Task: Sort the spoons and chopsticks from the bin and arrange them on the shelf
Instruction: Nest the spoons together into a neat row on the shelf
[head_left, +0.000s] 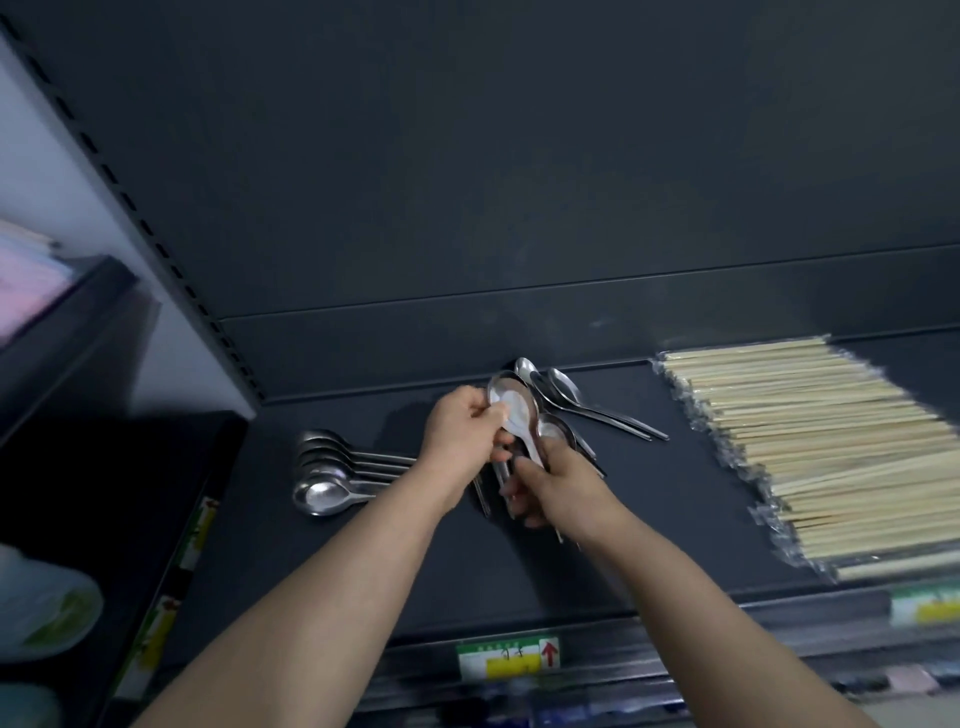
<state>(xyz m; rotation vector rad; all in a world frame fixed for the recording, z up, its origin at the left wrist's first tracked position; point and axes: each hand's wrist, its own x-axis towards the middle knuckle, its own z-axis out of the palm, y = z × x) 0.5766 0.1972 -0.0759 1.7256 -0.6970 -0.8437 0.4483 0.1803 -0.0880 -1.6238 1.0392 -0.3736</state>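
Over the dark shelf (649, 509), my right hand (556, 488) grips a bunch of metal spoons (553, 434) by their handles. My left hand (462, 436) pinches the bowl of the top spoon (511, 410) of that bunch. A neat row of spoons (324, 470) lies on the shelf to the left, bowls pointing left. Behind my hands, two or three more spoons (582, 405) lie loose with handles pointing right. Wrapped wooden chopsticks (810, 447) lie stacked side by side at the right of the shelf.
The shelf's back panel (467, 208) rises close behind the spoons. A slotted upright (156, 249) bounds the left side, with another shelf unit and a blurred white bag (41, 608) beyond. Price labels (509, 660) sit on the front rail.
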